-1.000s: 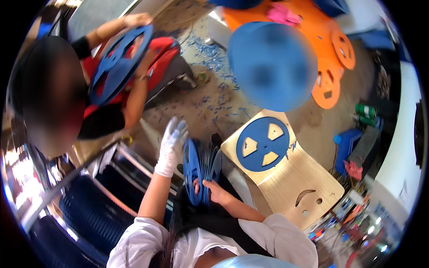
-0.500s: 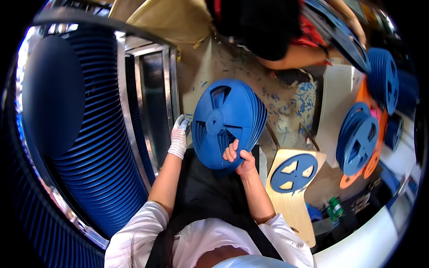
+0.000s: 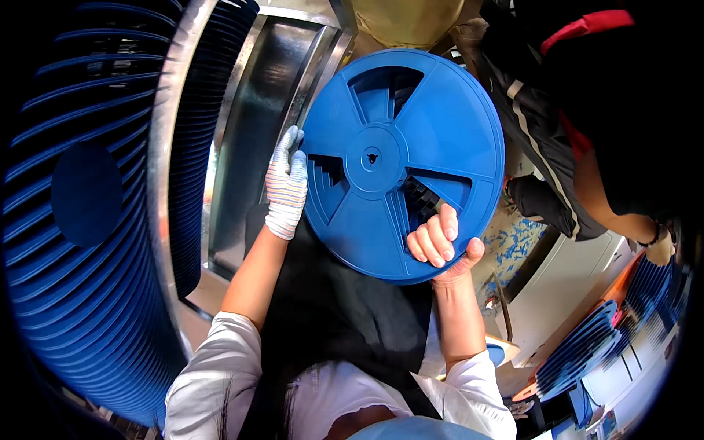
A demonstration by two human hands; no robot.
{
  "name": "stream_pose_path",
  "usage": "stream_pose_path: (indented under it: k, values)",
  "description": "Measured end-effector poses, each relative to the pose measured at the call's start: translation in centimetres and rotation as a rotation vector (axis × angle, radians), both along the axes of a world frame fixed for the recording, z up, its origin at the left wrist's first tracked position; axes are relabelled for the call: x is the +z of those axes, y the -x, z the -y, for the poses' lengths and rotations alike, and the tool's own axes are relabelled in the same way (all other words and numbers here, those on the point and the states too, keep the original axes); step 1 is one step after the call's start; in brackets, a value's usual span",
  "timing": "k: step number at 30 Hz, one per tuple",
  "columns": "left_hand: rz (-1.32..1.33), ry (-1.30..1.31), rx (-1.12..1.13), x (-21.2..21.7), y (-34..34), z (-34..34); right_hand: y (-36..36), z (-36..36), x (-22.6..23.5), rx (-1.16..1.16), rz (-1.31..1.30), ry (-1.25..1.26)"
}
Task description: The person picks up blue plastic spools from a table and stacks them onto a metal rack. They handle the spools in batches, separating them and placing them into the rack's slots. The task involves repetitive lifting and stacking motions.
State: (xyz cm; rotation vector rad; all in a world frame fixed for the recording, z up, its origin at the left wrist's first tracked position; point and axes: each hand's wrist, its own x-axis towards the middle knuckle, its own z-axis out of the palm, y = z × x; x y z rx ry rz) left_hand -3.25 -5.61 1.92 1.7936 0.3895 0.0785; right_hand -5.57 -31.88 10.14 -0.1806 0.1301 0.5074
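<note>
I hold a stack of large blue plastic reels upright in front of me, its spoked face toward the camera. My left hand, in a striped knit glove, presses flat against the stack's left rim. My bare right hand grips the lower right rim, fingers hooked through a cut-out between the spokes. How many reels are in the stack is hidden behind the front one.
A long row of blue reels fills a metal rack at my left. Another person in dark and red clothing bends at the upper right. More blue reels are stacked at lower right beside a white surface.
The reel stack has come up closer to the camera and fills more of the view. Both hands keep the same hold on it. My head has turned further toward the rack.
</note>
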Motion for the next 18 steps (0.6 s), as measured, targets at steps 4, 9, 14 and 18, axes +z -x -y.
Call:
stream_pose_path:
  k: [4,9,14,18]
  values:
    - [0.200,-0.319,-0.029,-1.9,-0.6,1.7,-0.7,-0.2,-1.1,0.058,0.068,0.098]
    - [0.047,0.232,-0.143,1.6,1.0,5.3,-1.4,0.1,0.5,0.119,0.180,0.183]
    - [-0.268,0.780,-0.148,2.2,3.3,6.2,-1.1,0.7,-2.1,0.083,0.352,0.264]
    - [-0.321,0.587,-0.283,3.0,3.4,7.0,-1.2,0.4,-2.3,0.125,0.360,0.391]
